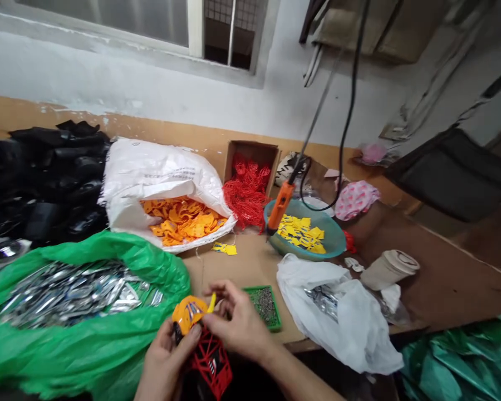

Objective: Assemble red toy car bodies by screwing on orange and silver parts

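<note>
Green bag (37, 348), silver pieces (77, 292), 8 o'clock in view; sack (150, 161), orange pieces (187, 220), 9; basin (335, 238), yellow pieces (303, 231), 4. Toy (207, 350), 7: orange shell (187, 313), red lattice (215, 365). Your left hand (171, 351) grips it; right hand (242, 324) pinches yellow tab (211, 302).

The brown work surface (248, 268) bears a white sack (158, 166); a turquoise basin (339, 240); a green tray (277, 316); yellow pieces (230, 249).

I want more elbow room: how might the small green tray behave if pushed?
The green tray would probably slide rather than tip, since it sits low and flat on the cardboard. Its straight rim suggests stiff plastic that should keep its shape. The small, loose grey pieces inside might shift or spill if jolted.
</note>
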Action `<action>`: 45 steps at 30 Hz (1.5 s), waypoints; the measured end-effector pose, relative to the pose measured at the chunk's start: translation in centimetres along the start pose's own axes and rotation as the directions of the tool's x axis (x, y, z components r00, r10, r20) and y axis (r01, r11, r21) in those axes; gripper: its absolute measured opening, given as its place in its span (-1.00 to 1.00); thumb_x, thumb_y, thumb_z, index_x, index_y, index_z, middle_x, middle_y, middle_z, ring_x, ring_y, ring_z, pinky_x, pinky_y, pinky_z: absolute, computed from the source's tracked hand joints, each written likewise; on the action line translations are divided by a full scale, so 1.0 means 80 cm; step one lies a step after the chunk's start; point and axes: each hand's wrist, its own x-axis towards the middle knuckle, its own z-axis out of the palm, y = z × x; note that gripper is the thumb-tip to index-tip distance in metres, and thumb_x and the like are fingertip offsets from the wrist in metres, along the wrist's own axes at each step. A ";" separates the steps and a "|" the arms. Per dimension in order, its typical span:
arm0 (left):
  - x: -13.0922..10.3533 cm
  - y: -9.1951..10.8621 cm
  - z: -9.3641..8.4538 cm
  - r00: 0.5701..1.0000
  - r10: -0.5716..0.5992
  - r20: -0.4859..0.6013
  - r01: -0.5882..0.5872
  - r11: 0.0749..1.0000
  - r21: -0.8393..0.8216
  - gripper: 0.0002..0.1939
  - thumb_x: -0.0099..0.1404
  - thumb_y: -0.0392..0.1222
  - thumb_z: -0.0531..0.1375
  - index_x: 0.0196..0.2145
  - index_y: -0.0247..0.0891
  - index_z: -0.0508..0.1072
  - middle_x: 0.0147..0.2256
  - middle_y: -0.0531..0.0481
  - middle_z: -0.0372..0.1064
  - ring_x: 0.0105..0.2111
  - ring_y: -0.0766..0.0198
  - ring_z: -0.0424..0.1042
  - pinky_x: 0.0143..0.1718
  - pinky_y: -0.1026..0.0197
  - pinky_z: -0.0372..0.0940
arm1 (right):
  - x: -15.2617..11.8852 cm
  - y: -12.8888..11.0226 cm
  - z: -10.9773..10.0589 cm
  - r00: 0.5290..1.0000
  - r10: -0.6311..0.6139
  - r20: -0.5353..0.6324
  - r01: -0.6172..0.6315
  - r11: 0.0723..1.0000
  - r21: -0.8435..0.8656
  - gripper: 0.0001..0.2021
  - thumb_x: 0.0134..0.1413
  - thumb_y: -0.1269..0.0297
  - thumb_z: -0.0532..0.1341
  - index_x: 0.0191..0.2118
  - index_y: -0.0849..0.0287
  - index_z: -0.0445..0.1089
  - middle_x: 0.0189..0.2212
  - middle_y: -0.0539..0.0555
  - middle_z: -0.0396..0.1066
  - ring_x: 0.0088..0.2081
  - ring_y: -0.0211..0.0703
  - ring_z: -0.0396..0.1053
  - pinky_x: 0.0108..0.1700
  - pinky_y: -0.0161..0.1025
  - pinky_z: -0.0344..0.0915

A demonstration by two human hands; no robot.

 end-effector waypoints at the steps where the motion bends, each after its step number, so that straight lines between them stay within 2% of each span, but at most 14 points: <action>1: -0.001 0.005 0.000 1.000 0.010 0.009 -0.010 1.000 -0.010 -0.45 -0.02 -0.08 0.52 -0.10 -0.25 0.48 -0.21 -0.08 0.60 -0.22 0.06 0.58 -0.20 0.13 0.46 | -0.002 -0.003 -0.005 1.000 0.009 -0.012 -0.009 1.000 0.011 -0.62 -0.04 0.36 0.30 -0.03 0.21 0.41 -0.26 0.03 0.47 -0.45 -0.32 0.32 -0.37 -0.33 0.29; 2: -0.002 0.011 0.000 0.999 0.032 0.012 -0.032 0.999 -0.030 -0.44 -0.03 -0.10 0.53 -0.10 -0.26 0.48 -0.21 -0.08 0.59 -0.23 0.09 0.57 -0.19 0.15 0.45 | -0.004 -0.005 -0.010 1.000 0.014 -0.005 -0.014 1.000 0.008 -0.63 -0.01 0.34 0.29 -0.02 0.22 0.44 -0.32 0.01 0.44 -0.48 -0.34 0.28 -0.40 -0.33 0.26; 6: -0.004 0.029 0.000 0.993 0.113 0.020 -0.111 0.991 -0.068 -0.44 -0.01 -0.15 0.52 -0.07 -0.27 0.46 -0.18 -0.08 0.57 -0.21 0.17 0.54 -0.15 0.18 0.43 | -0.018 -0.009 -0.025 0.993 -0.115 0.015 0.116 0.990 -0.083 -0.58 0.00 0.38 0.31 0.05 0.13 0.51 -0.15 0.07 0.41 -0.35 -0.27 0.34 -0.34 -0.29 0.32; 10: -0.006 0.027 0.002 0.989 0.135 0.055 -0.130 0.988 -0.089 -0.43 0.02 -0.15 0.51 -0.03 -0.27 0.44 -0.13 -0.12 0.56 -0.17 0.15 0.52 -0.10 0.14 0.42 | -0.035 -0.005 -0.020 0.972 -0.226 0.070 0.236 0.943 -0.233 -0.53 0.06 0.44 0.28 0.12 0.03 0.49 -0.12 0.09 0.46 -0.13 -0.11 0.43 -0.14 -0.21 0.40; 13: -0.007 0.021 0.002 0.983 0.155 0.096 -0.148 0.986 -0.074 -0.45 0.06 -0.18 0.49 -0.02 -0.25 0.44 -0.09 -0.11 0.55 -0.12 0.15 0.51 -0.04 0.14 0.40 | -0.040 0.000 -0.013 0.966 -0.251 0.066 0.259 0.921 -0.293 -0.47 0.02 0.45 0.31 0.16 0.07 0.45 -0.06 0.14 0.52 -0.08 -0.04 0.47 -0.13 -0.18 0.43; 15: -0.008 0.018 0.001 0.977 0.174 0.120 -0.170 0.984 -0.045 -0.49 0.09 -0.19 0.48 -0.03 -0.22 0.44 -0.09 -0.06 0.56 -0.09 0.16 0.51 -0.03 0.16 0.40 | -0.039 0.003 -0.010 0.970 -0.244 0.020 0.236 0.913 -0.333 -0.49 -0.03 0.43 0.34 0.11 0.11 0.47 -0.09 0.15 0.56 -0.14 -0.03 0.50 -0.21 -0.19 0.44; 17: -0.010 0.018 0.000 0.970 0.201 0.136 -0.201 0.980 -0.013 -0.51 0.11 -0.20 0.46 -0.02 -0.19 0.43 -0.08 -0.02 0.56 -0.07 0.18 0.51 -0.02 0.19 0.39 | -0.038 0.005 -0.008 0.968 -0.250 -0.001 0.233 0.905 -0.355 -0.61 -0.03 0.41 0.35 -0.01 0.12 0.52 -0.15 0.14 0.59 -0.19 -0.04 0.51 -0.24 -0.21 0.44; 19: -0.012 0.020 0.000 0.964 0.223 0.144 -0.228 0.974 0.013 -0.51 0.12 -0.22 0.46 -0.02 -0.17 0.43 -0.06 0.00 0.55 -0.04 0.20 0.51 0.01 0.22 0.38 | -0.036 0.005 -0.007 0.960 -0.280 0.007 0.265 0.901 -0.344 -0.73 0.00 0.41 0.34 -0.12 0.12 0.55 -0.16 0.12 0.60 -0.17 -0.04 0.53 -0.15 -0.18 0.45; 21: -0.013 0.023 0.002 0.962 0.235 0.140 -0.242 0.969 0.037 -0.53 0.12 -0.23 0.45 -0.04 -0.19 0.43 -0.06 0.00 0.55 -0.04 0.21 0.51 0.02 0.23 0.37 | -0.036 0.006 -0.007 0.953 -0.304 0.002 0.290 0.906 -0.308 -0.76 0.01 0.42 0.34 -0.14 0.12 0.57 -0.13 0.14 0.60 -0.10 -0.02 0.53 -0.08 -0.16 0.46; 25: -0.013 0.028 0.008 0.958 0.261 0.118 -0.270 0.960 0.072 -0.56 0.08 -0.25 0.45 -0.11 -0.22 0.41 -0.13 0.00 0.55 -0.10 0.20 0.52 -0.01 0.19 0.38 | -0.036 0.012 -0.008 0.973 -0.218 -0.072 0.205 0.966 -0.155 -0.75 0.08 0.33 0.33 -0.09 0.12 0.59 -0.10 0.17 0.60 -0.10 -0.01 0.55 -0.15 -0.18 0.49; 29: -0.012 0.030 0.016 0.947 0.308 0.095 -0.320 0.934 0.159 -0.61 0.07 -0.26 0.43 -0.17 -0.24 0.40 -0.23 0.01 0.53 -0.21 0.20 0.50 -0.11 0.16 0.39 | -0.035 0.021 -0.009 0.992 -0.085 -0.091 0.090 0.995 0.044 -0.73 0.11 0.24 0.33 -0.06 0.09 0.60 -0.10 0.15 0.61 -0.07 0.02 0.56 -0.02 -0.11 0.50; 34: -0.012 0.032 0.026 0.931 0.352 0.101 -0.365 0.874 0.321 -0.65 0.08 -0.28 0.38 -0.18 -0.24 0.39 -0.25 -0.01 0.50 -0.23 0.14 0.47 -0.15 0.11 0.35 | -0.036 0.034 -0.011 0.994 -0.033 -0.102 0.041 0.997 0.073 -0.73 0.13 0.16 0.33 -0.06 0.01 0.61 -0.03 0.10 0.60 0.01 0.01 0.54 0.07 -0.11 0.48; 38: -0.010 0.032 0.029 0.910 0.397 0.119 -0.408 0.809 0.422 -0.71 0.09 -0.27 0.36 -0.24 -0.22 0.38 -0.29 0.02 0.44 -0.27 0.15 0.41 -0.22 0.14 0.31 | -0.038 0.047 -0.013 0.993 -0.004 -0.117 0.012 0.998 0.069 -0.71 0.18 0.11 0.31 -0.02 0.00 0.60 0.00 0.10 0.59 0.04 0.03 0.52 0.17 -0.01 0.40; 45: -0.007 0.034 0.032 0.911 0.401 0.100 -0.391 0.759 0.520 -0.73 0.07 -0.28 0.35 -0.29 -0.20 0.36 -0.36 0.07 0.40 -0.35 0.19 0.37 -0.28 0.16 0.26 | -0.038 0.074 -0.010 0.986 0.023 -0.165 -0.008 0.996 0.092 -0.67 0.17 0.07 0.32 0.01 0.02 0.58 0.06 0.14 0.55 0.10 0.10 0.49 0.25 0.12 0.32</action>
